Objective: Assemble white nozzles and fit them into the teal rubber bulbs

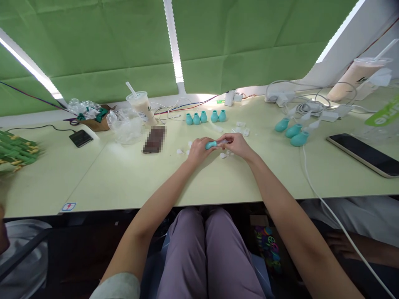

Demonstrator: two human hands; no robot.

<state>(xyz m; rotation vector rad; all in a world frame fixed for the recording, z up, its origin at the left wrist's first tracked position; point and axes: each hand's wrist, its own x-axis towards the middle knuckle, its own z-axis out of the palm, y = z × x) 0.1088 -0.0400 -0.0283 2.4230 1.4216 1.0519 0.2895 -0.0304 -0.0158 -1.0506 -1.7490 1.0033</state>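
Note:
My left hand [199, 149] is closed around a teal rubber bulb [211, 145], which lies sideways with its neck to the right. My right hand [236, 144] pinches a small translucent nozzle [223, 142] against the bulb's neck. How far the nozzle sits inside is hidden by the fingers. Small white tips [223, 155] lie beside both hands on the table. Farther back, several teal bulbs [196, 119] stand upright in a row, their mouths open. To the right lie three teal bulbs [293, 131] fitted with clear nozzles.
Clear plastic pieces [241, 124] lie behind my right hand. A dark phone-like item [155, 140], a plastic bag [124, 126] and a drink cup [140, 104] are at the left. White cables [311, 109], a phone [364, 154] and another cup [353, 79] occupy the right. A co-worker's hand [341, 245] shows below.

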